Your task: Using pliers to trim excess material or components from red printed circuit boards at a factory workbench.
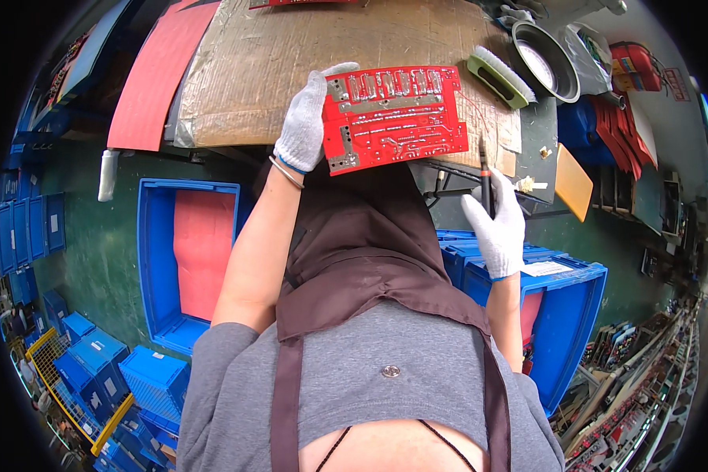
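Note:
My left hand point(304, 118), in a white knit glove, grips a red circuit board point(401, 118) by its left edge. The board's solder side faces up, with silvery tracks and rows of joints, and it is held above the near edge of the worktable. To the right of the board, my gloved right hand point(499, 228) is closed round a slim pen-shaped tool point(486, 177) with a black handle and an orange band. Its narrow tip points away from me, apart from the board; its exact kind I cannot make out.
Worn cardboard point(252, 71) covers the worktable. A green brush point(499, 77) with white bristles and a metal bowl point(544, 61) sit at the far right. Blue crates stand on both sides of me, the left crate point(145, 259) holding a pink sheet point(203, 252). A yellowish board point(573, 182) juts out at right.

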Demonstrator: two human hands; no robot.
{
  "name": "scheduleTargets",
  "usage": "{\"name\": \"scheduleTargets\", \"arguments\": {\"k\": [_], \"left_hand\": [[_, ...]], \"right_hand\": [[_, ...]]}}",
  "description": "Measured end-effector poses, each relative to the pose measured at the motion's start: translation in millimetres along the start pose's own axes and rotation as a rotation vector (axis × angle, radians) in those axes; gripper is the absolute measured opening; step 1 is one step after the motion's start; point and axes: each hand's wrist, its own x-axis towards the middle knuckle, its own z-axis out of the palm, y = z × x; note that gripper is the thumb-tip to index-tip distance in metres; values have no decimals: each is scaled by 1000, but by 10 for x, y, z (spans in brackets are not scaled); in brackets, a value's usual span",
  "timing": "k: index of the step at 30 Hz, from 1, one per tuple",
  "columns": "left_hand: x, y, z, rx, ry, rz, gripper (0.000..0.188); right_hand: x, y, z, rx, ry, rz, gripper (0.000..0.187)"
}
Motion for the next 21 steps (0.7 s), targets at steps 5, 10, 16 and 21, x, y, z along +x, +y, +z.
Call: {"name": "scheduleTargets", "arguments": {"k": [5, 10, 16, 21], "left_hand": [[-23, 37, 13, -42, -4, -27, 62], [-9, 15, -11, -11, -14, -2, 63], [-15, 7, 6, 4, -14, 14, 62], [-38, 18, 11, 25, -13, 29, 61]], "right_hand": [[-65, -382, -53, -196, -144, -139, 69], [-10, -503, -5, -457, -152, -352, 67], [71, -587, 82, -596, -136, -452, 61], [100, -648, -26, -621, -134, -316, 55]]}}
